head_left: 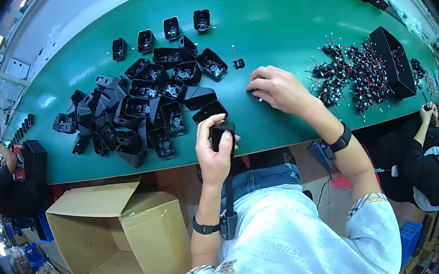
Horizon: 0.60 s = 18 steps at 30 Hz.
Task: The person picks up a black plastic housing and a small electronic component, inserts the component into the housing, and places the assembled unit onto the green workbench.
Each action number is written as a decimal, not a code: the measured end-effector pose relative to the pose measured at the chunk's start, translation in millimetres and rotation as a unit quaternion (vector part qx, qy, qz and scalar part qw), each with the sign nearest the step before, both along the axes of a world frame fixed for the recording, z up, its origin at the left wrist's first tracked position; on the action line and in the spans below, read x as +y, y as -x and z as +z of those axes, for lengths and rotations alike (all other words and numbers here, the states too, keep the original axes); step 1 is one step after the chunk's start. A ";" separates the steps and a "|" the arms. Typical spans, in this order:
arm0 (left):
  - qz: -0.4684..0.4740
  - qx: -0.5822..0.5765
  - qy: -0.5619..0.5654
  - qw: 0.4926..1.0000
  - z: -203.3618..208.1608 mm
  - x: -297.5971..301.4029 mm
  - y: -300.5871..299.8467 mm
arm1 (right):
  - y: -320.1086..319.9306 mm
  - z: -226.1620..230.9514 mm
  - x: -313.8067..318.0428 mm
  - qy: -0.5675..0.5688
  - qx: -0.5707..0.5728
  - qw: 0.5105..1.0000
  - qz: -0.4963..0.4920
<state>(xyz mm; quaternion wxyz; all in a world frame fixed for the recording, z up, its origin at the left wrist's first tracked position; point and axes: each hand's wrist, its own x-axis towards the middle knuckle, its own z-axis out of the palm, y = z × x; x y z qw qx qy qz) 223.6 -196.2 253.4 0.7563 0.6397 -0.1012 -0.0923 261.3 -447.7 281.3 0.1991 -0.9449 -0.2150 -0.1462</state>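
My left hand (214, 153), near the table's front edge, is closed around a black plastic housing (225, 129), its thumb lying over it. Over the green tabletop, my right hand (283, 92) has its fingers pinched together on a small dark part (254, 97), mostly hidden under the fingertips. A single small black component with a red wire (239, 63) lies just beyond that hand. Close to my left fingertips sits another black housing (209, 111), part of a heap of open black housings (144, 106) to the left. Several more housings (171, 28) stand in a row behind the heap.
On the right lies a pile of small wired components (352, 77) against a black bin (391, 63). An open cardboard box (155, 234) stands below the table's front edge at left. Other people (419, 153) work at the right and far left (2, 178).
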 end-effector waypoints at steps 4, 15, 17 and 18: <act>-0.052 0.096 0.148 0.983 1.6 -4.4 3.1 | 1.8 -6.2 0.6 -0.110 0.044 0.993 -0.003; -0.112 0.226 0.293 0.922 14.2 -16.9 0.7 | 68.5 20.4 29.6 -0.446 0.039 0.891 -0.079; -0.099 0.254 0.345 0.898 20.0 -19.8 4.1 | 82.2 37.4 45.8 -0.392 -0.031 0.919 -0.023; -0.088 0.242 0.354 0.899 23.1 -23.1 4.6 | 86.1 45.4 53.3 -0.342 -0.048 0.939 -0.011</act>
